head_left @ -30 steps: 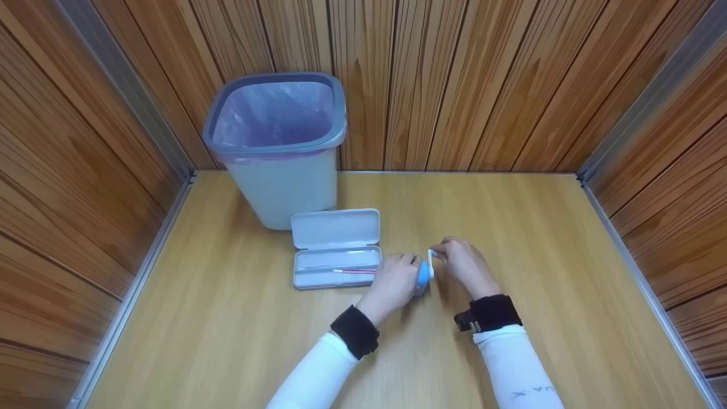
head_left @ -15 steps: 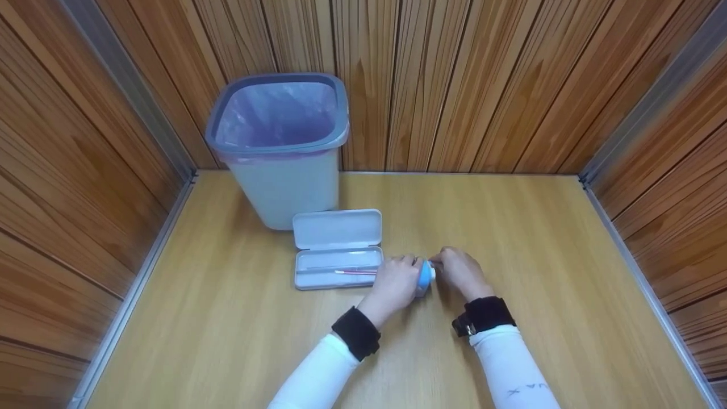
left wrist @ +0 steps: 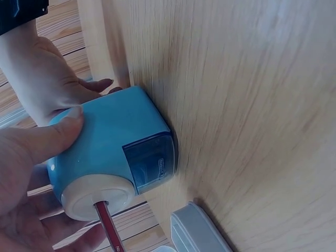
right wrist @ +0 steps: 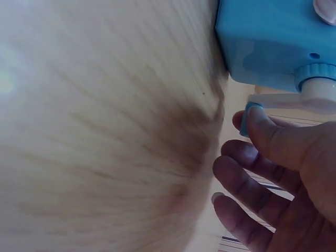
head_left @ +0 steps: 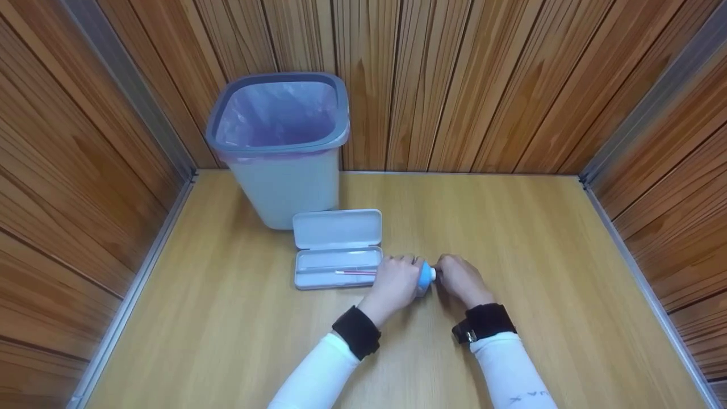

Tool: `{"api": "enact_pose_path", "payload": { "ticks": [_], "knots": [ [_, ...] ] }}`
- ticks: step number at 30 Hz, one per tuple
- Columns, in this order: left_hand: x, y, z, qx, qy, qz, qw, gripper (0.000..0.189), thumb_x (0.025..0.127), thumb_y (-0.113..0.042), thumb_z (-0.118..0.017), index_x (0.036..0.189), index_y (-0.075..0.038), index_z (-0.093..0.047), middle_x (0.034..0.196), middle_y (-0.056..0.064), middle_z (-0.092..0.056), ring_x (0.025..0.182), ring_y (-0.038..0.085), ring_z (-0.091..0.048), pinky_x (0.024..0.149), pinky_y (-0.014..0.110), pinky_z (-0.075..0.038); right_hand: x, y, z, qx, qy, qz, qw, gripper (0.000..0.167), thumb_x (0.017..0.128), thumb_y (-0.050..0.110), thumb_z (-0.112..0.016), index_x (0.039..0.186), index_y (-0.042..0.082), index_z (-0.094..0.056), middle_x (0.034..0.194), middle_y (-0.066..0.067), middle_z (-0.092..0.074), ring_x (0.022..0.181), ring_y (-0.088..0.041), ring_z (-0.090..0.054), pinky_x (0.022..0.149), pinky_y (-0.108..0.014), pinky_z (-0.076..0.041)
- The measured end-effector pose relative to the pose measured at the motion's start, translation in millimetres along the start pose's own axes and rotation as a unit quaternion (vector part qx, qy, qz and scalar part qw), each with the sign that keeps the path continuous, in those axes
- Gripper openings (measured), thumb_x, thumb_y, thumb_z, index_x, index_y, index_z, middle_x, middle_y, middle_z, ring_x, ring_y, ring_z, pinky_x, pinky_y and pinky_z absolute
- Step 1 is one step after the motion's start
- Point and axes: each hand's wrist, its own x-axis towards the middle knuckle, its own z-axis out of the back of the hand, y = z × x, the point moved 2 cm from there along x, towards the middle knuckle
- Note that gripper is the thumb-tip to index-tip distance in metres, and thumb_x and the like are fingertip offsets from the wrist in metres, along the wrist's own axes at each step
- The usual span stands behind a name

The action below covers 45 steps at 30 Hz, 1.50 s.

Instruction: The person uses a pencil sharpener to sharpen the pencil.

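A blue crank pencil sharpener (left wrist: pixel 113 123) sits on the tabletop, gripped by my left hand (head_left: pixel 393 282) from above. In the left wrist view, its dark see-through shavings drawer shows below, and a red pencil (left wrist: pixel 108 226) sticks out of the hole in its white round front. Thumb and index finger of my right hand (head_left: pixel 460 278) pinch the small blue knob (right wrist: pixel 244 122) at the end of the white crank arm (right wrist: pixel 278 101), while its other fingers are loosely bent. The head view hides most of the sharpener behind my left hand.
Left of the sharpener lies an open pale grey pencil case (head_left: pixel 337 229), its lid tipped back. Behind it stands a bagged trash bin (head_left: pixel 287 187). Wooden plank walls (head_left: pixel 448 85) enclose the tabletop at the back and sides.
My right hand has swung the crank arm from pointing up to down beside the sharpener, the hand moving lower toward me. My left hand stays in place on the sharpener.
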Motion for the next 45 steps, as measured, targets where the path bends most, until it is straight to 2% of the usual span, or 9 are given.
{"api": "enact_pose_path", "payload": {
  "ticks": [5,9,16,21,26,30,34,40,45],
  "knots": [
    [0.0,0.9,-0.5,-0.005,0.018,0.006,0.9998,0.051,0.076,-0.041,-0.081,0.115,-0.011,-0.07,0.1,0.006,-0.071,0.084,0.023,-0.067,0.068,0.037,-0.051,-4.1,-0.3,-4.0,0.015,0.012,-0.013,0.9997,0.018,0.09,-0.004,-0.059,0.093,0.004,-0.074,0.085,-0.005,-0.064,0.075,-0.022,-0.057,0.072,-0.041,-0.051],
    [0.0,0.9,-0.5,-0.004,0.021,0.007,0.9997,0.053,0.076,-0.041,-0.079,0.118,-0.01,-0.069,0.101,0.006,-0.071,0.084,0.024,-0.067,0.069,0.038,-0.05,-9.9,0.2,-6.8,0.032,0.012,-0.012,0.9993,0.013,0.09,-0.003,-0.063,0.094,0.004,-0.073,0.083,-0.004,-0.062,0.074,-0.022,-0.056,0.071,-0.04,-0.051],
    [1.1,0.3,0.7,-0.008,0.012,0.009,0.9999,0.046,0.074,-0.039,-0.082,0.108,-0.011,-0.067,0.092,0.006,-0.07,0.079,0.024,-0.067,0.066,0.039,-0.049,-18.8,1.2,-9.8,0.031,-0.004,0.004,0.9995,0.012,0.088,-0.004,-0.064,0.092,0.005,-0.071,0.077,-0.001,-0.058,0.07,-0.02,-0.052,0.066,-0.036,-0.049],
    [1.4,-1.0,0.4,0.006,0.007,0.013,0.9999,0.042,0.073,-0.038,-0.082,0.103,-0.013,-0.067,0.089,0.004,-0.069,0.076,0.024,-0.066,0.064,0.038,-0.048,-26.2,3.0,-11.6,0.029,-0.018,0.023,0.9992,0.011,0.088,-0.004,-0.065,0.093,0.004,-0.071,0.076,-0.001,-0.058,0.069,-0.018,-0.052,0.065,-0.035,-0.048],
    [1.6,-3.3,-1.3,0.029,0.015,0.016,0.9993,0.041,0.078,-0.04,-0.077,0.111,-0.016,-0.07,0.093,0.004,-0.07,0.079,0.024,-0.066,0.068,0.04,-0.048,-34.4,5.1,-13.8,0.036,-0.03,0.037,0.9982,0.013,0.09,-0.002,-0.063,0.092,0.008,-0.071,0.079,0.001,-0.06,0.072,-0.017,-0.053,0.07,-0.038,-0.05],
    [1.5,-4.2,-1.4,0.042,0.023,0.02,0.9987,0.046,0.08,-0.041,-0.074,0.121,-0.019,-0.069,0.099,0.005,-0.07,0.083,0.024,-0.066,0.072,0.042,-0.049,-41.1,6.0,-15.8,0.036,-0.027,0.043,0.9981,0.013,0.095,0.004,-0.061,0.099,0.01,-0.072,0.086,0.001,-0.062,0.08,-0.017,-0.058,0.078,-0.04,-0.052],
    [2.0,-4.5,-1.7,0.034,0.04,0.025,0.9983,0.05,0.081,-0.04,-0.074,0.126,-0.02,-0.067,0.107,0.007,-0.068,0.09,0.026,-0.065,0.078,0.044,-0.05,-48.7,6.2,-16.0,0.035,-0.024,0.055,0.9976,0.013,0.097,0.007,-0.06,0.102,0.011,-0.071,0.089,0.003,-0.061,0.083,-0.015,-0.058,0.08,-0.039,-0.052],
    [1.8,-3.4,-4.0,-0.004,0.095,0.047,0.9944,0.058,0.084,-0.043,-0.074,0.135,-0.021,-0.06,0.123,0.01,-0.06,0.11,0.03,-0.057,0.089,0.048,-0.048,-58.3,8.3,-12.8,0.044,-0.008,0.066,0.9968,0.009,0.097,0.009,-0.06,0.094,0.01,-0.069,0.081,0.004,-0.054,0.073,-0.013,-0.049,0.068,-0.033,-0.047],
    [1.9,-3.2,-5.0,-0.015,0.11,0.053,0.9925,0.06,0.085,-0.043,-0.074,0.138,-0.022,-0.058,0.127,0.01,-0.059,0.114,0.03,-0.055,0.092,0.048,-0.046,-63.4,9.4,-9.8,0.052,-0.008,0.058,0.9969,0.009,0.096,0.008,-0.061,0.094,0.009,-0.07,0.08,0.004,-0.054,0.072,-0.012,-0.048,0.067,-0.032,-0.046]
  ]
}}
